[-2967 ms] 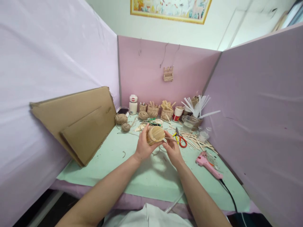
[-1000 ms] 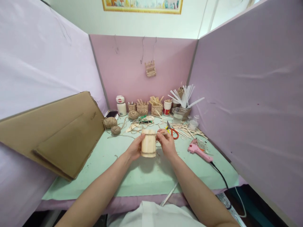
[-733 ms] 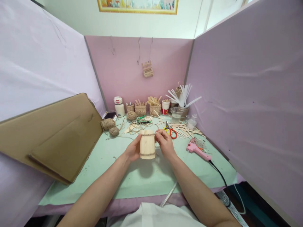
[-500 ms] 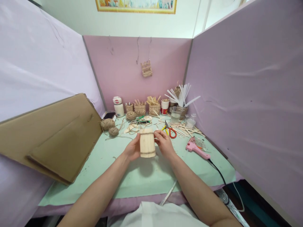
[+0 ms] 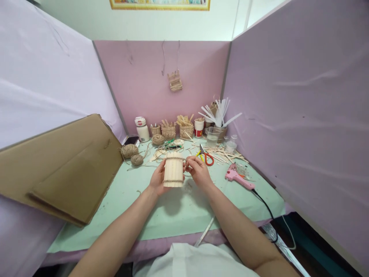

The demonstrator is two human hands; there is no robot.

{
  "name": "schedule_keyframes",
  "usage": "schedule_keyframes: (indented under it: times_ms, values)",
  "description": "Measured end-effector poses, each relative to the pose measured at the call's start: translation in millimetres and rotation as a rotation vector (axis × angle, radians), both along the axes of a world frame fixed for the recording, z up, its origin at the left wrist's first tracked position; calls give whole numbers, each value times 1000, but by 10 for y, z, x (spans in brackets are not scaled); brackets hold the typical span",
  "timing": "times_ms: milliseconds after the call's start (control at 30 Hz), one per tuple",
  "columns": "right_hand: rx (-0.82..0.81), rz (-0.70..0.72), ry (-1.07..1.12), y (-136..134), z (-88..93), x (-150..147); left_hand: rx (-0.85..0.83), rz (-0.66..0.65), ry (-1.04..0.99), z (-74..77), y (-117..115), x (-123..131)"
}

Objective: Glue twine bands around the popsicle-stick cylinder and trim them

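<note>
As I watch, a stick cup (image 5: 173,173) hangs upright over the bench (image 5: 178,215).
Left hand (image 5: 158,181) grips its side; right hand (image 5: 198,172) pinches its rim.

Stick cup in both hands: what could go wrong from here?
The stick cup is held by the left hand alone; a tug from the right hand, pinching at the twine band near its rim, might slip the band off. The glue gun lies close to the right forearm; its cord could snag.

Table (image 5: 178,215) as I view it: glue gun (image 5: 238,177) right of my right hand (image 5: 198,173), scissors (image 5: 206,157) beyond it, twine balls (image 5: 128,151) beyond my left hand (image 5: 158,181).
</note>
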State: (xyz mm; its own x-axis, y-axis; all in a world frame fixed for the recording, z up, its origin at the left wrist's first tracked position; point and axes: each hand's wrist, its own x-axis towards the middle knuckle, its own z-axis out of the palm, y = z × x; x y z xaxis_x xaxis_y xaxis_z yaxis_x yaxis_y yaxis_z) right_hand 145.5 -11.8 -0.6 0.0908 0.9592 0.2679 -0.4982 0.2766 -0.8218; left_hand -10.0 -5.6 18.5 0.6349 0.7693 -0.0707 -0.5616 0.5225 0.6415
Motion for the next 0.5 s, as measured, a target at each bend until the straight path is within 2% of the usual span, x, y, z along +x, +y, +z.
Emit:
schedule_keyframes:
  times_ms: [100,200,333,433,500]
  values:
    - [-23,-40,11,-16,35,23,5,-16,-5,21,-8,-4]
    - [19,-63,-9,-36,52,32,17,-8,25,16,0,11]
    - [101,-120,-81,-68,55,16,57,121,119,-19,5,92]
    - [98,-201,-147,-80,62,10,103,235,159,-52,-4,156]
    - [65,-233,-160,-74,61,15,126,254,183,-71,-12,177]
